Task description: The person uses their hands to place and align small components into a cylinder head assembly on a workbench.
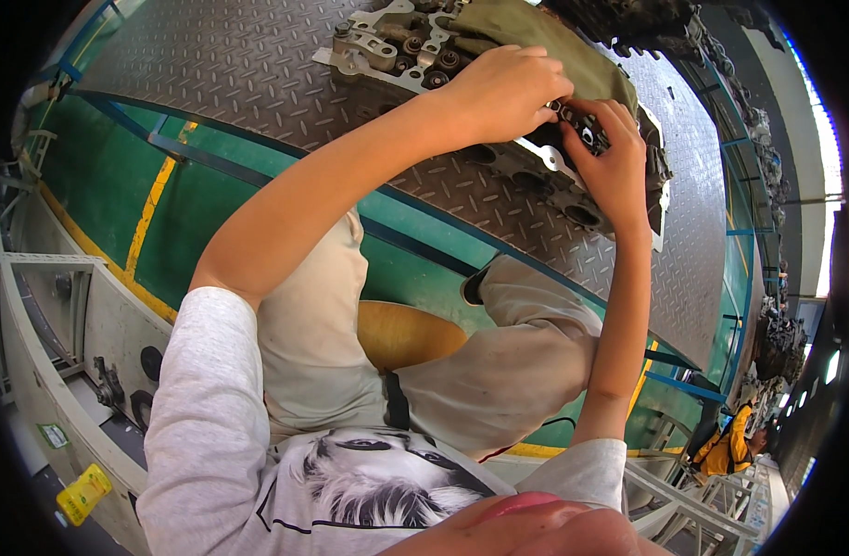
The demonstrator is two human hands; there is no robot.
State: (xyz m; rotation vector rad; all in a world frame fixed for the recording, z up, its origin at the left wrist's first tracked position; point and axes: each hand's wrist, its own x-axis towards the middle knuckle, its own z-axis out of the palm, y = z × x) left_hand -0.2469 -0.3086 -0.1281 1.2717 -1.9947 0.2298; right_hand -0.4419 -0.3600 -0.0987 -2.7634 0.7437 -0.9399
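An engine cylinder head [582, 218] lies on the metal tread-plate table top in front of me. My left hand [513, 93] reaches across to its right part, fingers curled and closed at a small metal part [554, 107]. Beside it my right hand [614, 153] bends over the same spot, thumb and fingers nearly meeting at the small parts in the head. What the fingertips grip is too small and partly hidden to name. A green cloth [536, 32] covers the middle of the head, behind my left hand. Valve parts [434, 60] show uncovered at its left end.
The tread-plate table [221, 74] has a blue frame [415, 246] along its near edge. Dark engine parts [628, 23] sit behind the cloth. A grey metal cabinet [63, 371] and a yellow bottle [83, 494] stand at my left. A person in yellow [724, 443] is far right.
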